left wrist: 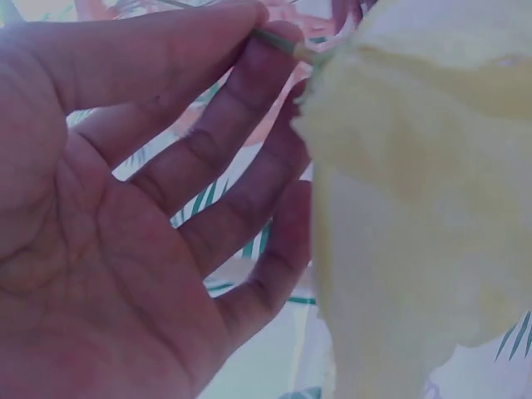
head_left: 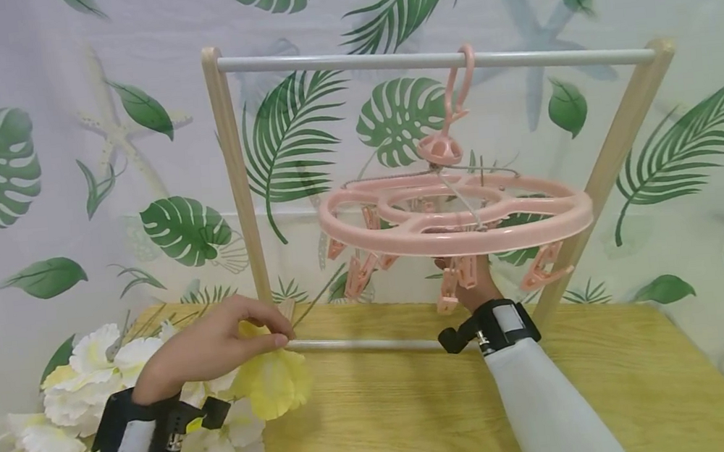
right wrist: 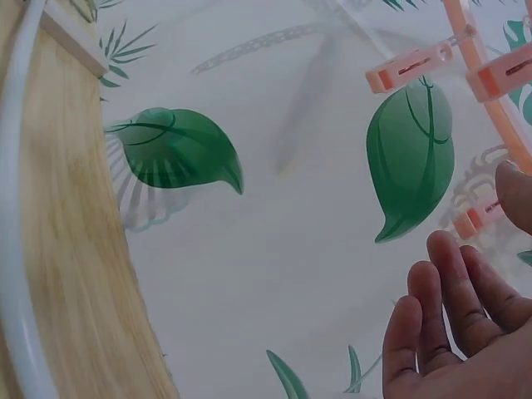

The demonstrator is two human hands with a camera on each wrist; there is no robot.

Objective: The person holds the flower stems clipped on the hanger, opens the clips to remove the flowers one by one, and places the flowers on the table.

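My left hand [head_left: 212, 342] pinches the thin green stem [left wrist: 283, 43] of a yellow artificial flower [head_left: 274, 387] between thumb and fingertips. In the left wrist view the pale yellow petals [left wrist: 416, 199] hang beside my fingers. A round pink clip hanger [head_left: 458, 244] hangs by its hook from the rack's top bar. Behind and below its front rim is my right hand [head_left: 481, 287], partly hidden by dangling pegs [head_left: 448, 290]. In the right wrist view its fingers are loosely bent and apart from the thumb, near a pink peg [right wrist: 470, 223], with nothing seen between them.
The wooden rack [head_left: 241, 179] has a white top bar [head_left: 333, 61] and a white lower bar [head_left: 373, 343]. White artificial flowers [head_left: 61, 437] lie at the left of the wood-grain table [head_left: 380, 413]. A leaf-print cloth [head_left: 141, 43] covers the wall behind.
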